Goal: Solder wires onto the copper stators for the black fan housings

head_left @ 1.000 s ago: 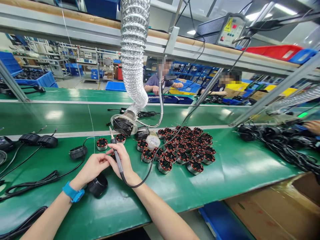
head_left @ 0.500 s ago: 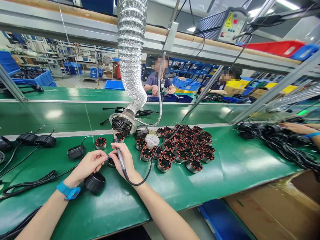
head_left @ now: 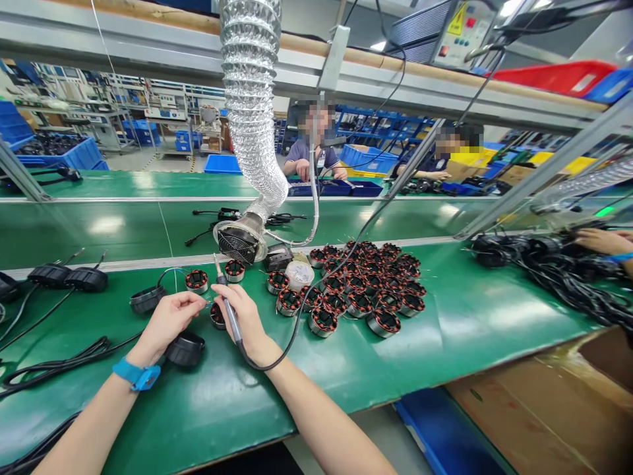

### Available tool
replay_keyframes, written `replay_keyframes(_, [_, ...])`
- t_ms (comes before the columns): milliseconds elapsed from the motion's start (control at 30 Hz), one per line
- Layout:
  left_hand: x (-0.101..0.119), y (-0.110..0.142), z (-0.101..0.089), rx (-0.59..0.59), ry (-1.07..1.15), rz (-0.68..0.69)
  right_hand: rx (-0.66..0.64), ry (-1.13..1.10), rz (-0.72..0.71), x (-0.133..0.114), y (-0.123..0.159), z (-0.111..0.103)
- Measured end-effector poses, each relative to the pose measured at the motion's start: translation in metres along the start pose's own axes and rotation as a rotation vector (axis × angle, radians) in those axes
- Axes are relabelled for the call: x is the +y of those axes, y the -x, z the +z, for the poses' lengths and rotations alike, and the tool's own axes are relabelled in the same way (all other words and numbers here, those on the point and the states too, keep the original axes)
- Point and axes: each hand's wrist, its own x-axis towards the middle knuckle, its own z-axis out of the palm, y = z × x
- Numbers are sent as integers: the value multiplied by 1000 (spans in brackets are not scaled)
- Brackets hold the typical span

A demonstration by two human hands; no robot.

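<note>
My right hand [head_left: 242, 316] grips a black soldering iron [head_left: 230, 318] like a pen, its thin tip pointing away from me and its cable trailing from the lower end. My left hand [head_left: 171, 323] pinches a thin wire lead [head_left: 206, 305]. That lead rises from a copper-wound motor stator [head_left: 217, 316], which sits between my hands and is partly hidden by them. A black cylindrical motor housing [head_left: 184, 349] lies just under my left hand. Several more stators [head_left: 356, 290] are grouped to the right, beside a round translucent container [head_left: 299, 275].
A green workbench [head_left: 212, 415] carries black cabled housings at left and tangled black cables [head_left: 554, 277] at right, where a co-worker's hand [head_left: 606, 242] reaches in. A fan-ended foil fume duct [head_left: 240, 239] hangs ahead. A cardboard box [head_left: 534, 409] stands at lower right.
The whole view has shifted slightly up and left. My hands have parted a little, showing more of the stator between them. The co-worker's hand has moved in over the cables.
</note>
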Motion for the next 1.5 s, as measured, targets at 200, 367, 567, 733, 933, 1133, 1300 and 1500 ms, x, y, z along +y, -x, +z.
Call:
replay_keyframes(200, [3, -3, -2, 100, -155, 34, 195, -211, 261, -2, -4, -6])
replay_keyframes(367, [3, -4, -2, 113, -190, 40, 223, -294, 339, 0, -2, -4])
replay_keyframes(567, [2, -5, -2, 90, -170, 28, 150, -320, 351, -3, -2, -3])
replay_keyframes(733, [1, -7, -3, 92, -175, 34, 126, -253, 344, -1, -1, -2])
replay_keyframes(933, [1, -6, -3, 89, -189, 33, 122, -180, 278, -4, -2, -5])
replay_keyframes(1133, [2, -7, -2, 97, -207, 31, 97, -123, 161, -10, -3, -10])
replay_keyframes(1300, [-3, -9, -3, 90, -209, 27, 146, -185, 212, -8, -2, -9])
replay_keyframes(1500, [-6, -10, -4, 90, -213, 22, 193, -188, 186, -5, -2, -8])
